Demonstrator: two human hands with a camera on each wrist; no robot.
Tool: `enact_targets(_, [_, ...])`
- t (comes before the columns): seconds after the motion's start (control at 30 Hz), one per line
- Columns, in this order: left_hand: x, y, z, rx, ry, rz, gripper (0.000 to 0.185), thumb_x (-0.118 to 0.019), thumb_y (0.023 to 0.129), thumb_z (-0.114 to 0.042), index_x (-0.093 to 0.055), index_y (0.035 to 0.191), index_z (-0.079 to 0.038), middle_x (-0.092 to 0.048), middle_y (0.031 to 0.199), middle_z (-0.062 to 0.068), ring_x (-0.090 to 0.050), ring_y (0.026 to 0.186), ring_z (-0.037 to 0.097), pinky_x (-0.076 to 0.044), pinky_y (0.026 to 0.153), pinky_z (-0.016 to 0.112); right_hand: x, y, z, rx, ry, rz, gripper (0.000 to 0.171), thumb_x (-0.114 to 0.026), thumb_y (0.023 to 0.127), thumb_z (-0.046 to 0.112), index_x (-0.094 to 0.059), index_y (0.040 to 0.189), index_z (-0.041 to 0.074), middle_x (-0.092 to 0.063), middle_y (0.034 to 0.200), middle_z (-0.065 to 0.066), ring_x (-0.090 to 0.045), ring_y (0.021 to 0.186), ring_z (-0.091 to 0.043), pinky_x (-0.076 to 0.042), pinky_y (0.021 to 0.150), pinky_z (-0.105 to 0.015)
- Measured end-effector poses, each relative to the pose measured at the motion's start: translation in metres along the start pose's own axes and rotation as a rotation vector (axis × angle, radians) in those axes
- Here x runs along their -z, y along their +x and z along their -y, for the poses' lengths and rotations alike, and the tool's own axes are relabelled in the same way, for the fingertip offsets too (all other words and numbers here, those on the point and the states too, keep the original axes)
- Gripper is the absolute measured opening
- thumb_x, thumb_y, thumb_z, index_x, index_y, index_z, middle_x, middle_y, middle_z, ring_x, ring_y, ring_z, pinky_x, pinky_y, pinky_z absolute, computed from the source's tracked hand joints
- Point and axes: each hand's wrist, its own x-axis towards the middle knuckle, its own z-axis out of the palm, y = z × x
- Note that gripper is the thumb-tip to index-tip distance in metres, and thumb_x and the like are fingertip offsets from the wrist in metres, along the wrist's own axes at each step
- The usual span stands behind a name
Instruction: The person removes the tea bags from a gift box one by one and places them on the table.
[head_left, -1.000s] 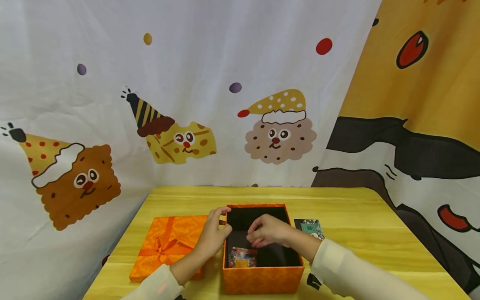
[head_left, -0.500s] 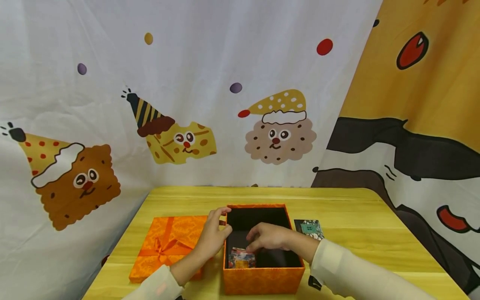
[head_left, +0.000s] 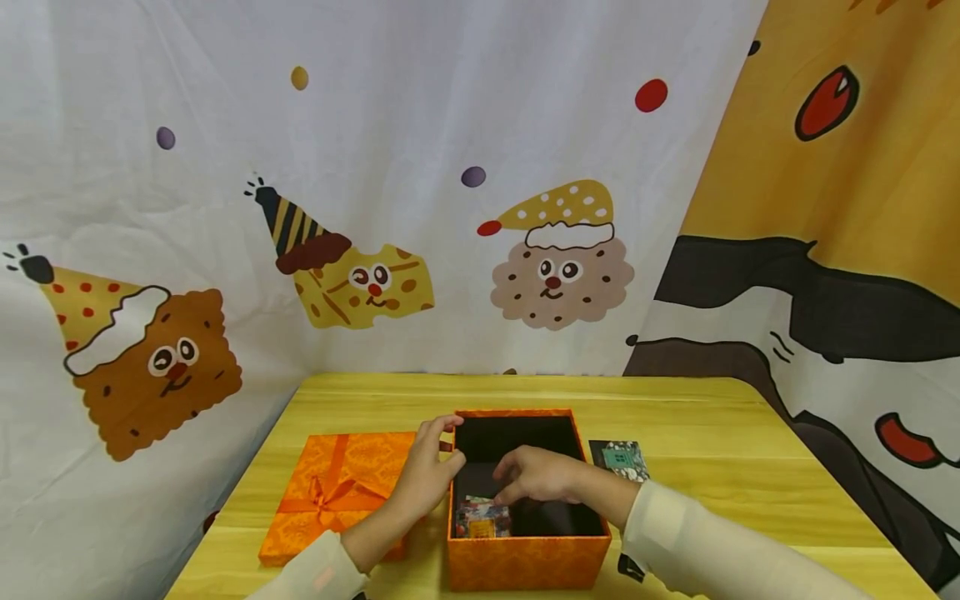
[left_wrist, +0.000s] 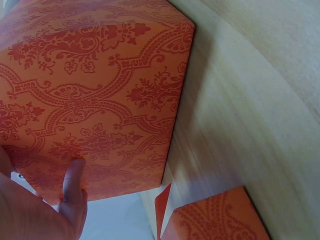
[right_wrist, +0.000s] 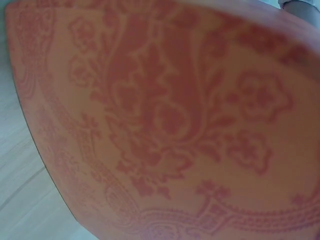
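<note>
An open orange patterned box (head_left: pixel 525 558) with a black lining stands at the table's front middle. My left hand (head_left: pixel 426 473) grips its left wall at the rim. In the left wrist view the thumb (left_wrist: pixel 75 182) presses on the outer wall of the box (left_wrist: pixel 100 95). My right hand (head_left: pixel 536 475) reaches down into the box. Its curled fingertips are at the top of a small colourful packet (head_left: pixel 480 518) in the near-left corner, and the grip itself is hidden. The right wrist view is filled by the box wall (right_wrist: pixel 175 125).
The orange lid (head_left: pixel 337 483) with a ribbon bow lies left of the box, and its corner (left_wrist: pixel 215 220) shows in the left wrist view. A dark patterned card (head_left: pixel 619 458) lies to the right of the box. The yellow wooden table (head_left: pixel 712 450) is backed by cartoon curtains.
My right hand has sunk lower into the box, down to the packet. The left hand and the box have stayed put.
</note>
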Motion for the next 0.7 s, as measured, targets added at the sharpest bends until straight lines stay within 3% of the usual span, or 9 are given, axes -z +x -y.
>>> enact_targets(0.13, [0.0002,0.0,0.0003,0.002,0.002,-0.003,0.047,-0.062,0.092,-0.003,-0.056,0.138,-0.01,-0.049,0.131,0.015,-0.057,0.103,0.029,-0.053,0.075,0.032,-0.0002,-0.0007,-0.0001,0.017,0.002,-0.012,0.04,-0.076,0.087,0.0,-0.063,0.123,-0.013,-0.072,0.1,-0.014,-0.071,0.087,-0.024,-0.061,0.08,-0.049])
enact_targets(0.27, [0.0003,-0.0001,0.0004,0.002,0.0,0.0,0.047,-0.062,0.092,-0.003,-0.056,0.138,-0.01,-0.049,0.131,0.015,-0.057,0.103,0.029,-0.053,0.075,0.033,-0.001,-0.0003,0.001,0.03,-0.034,-0.002,0.03,-0.075,0.086,-0.002,-0.068,0.115,-0.009,-0.073,0.09,-0.009,-0.07,0.082,-0.021,-0.061,0.077,-0.043])
enact_targets(0.43, [0.0005,-0.0002,0.0003,-0.001,-0.002,0.002,0.047,-0.061,0.092,-0.003,-0.056,0.138,-0.009,-0.049,0.131,0.016,-0.057,0.104,0.029,-0.053,0.075,0.033,-0.0028,0.0005,0.0008,0.042,-0.085,0.08,0.018,-0.074,0.086,-0.003,-0.072,0.104,0.0,-0.074,0.088,-0.006,-0.07,0.081,-0.019,-0.058,0.073,-0.035])
enact_targets(0.53, [0.0006,-0.0005,0.0006,-0.004,-0.002,0.007,0.047,-0.061,0.093,-0.003,-0.056,0.139,-0.009,-0.048,0.132,0.016,-0.056,0.104,0.03,-0.053,0.075,0.034,-0.0034,0.0014,0.0009,0.061,-0.195,0.179,0.018,-0.075,0.087,-0.003,-0.074,0.104,0.006,-0.072,0.092,0.001,-0.067,0.083,-0.012,-0.056,0.074,-0.03])
enact_targets(0.7, [0.0007,-0.001,0.0012,-0.006,-0.006,0.013,0.047,-0.061,0.093,-0.004,-0.055,0.139,-0.008,-0.048,0.132,0.016,-0.056,0.103,0.029,-0.053,0.075,0.034,-0.003,0.0035,0.0042,0.174,-0.501,0.384,0.023,-0.07,0.094,0.002,-0.073,0.116,0.007,-0.069,0.098,0.007,-0.059,0.086,0.001,-0.05,0.079,-0.019])
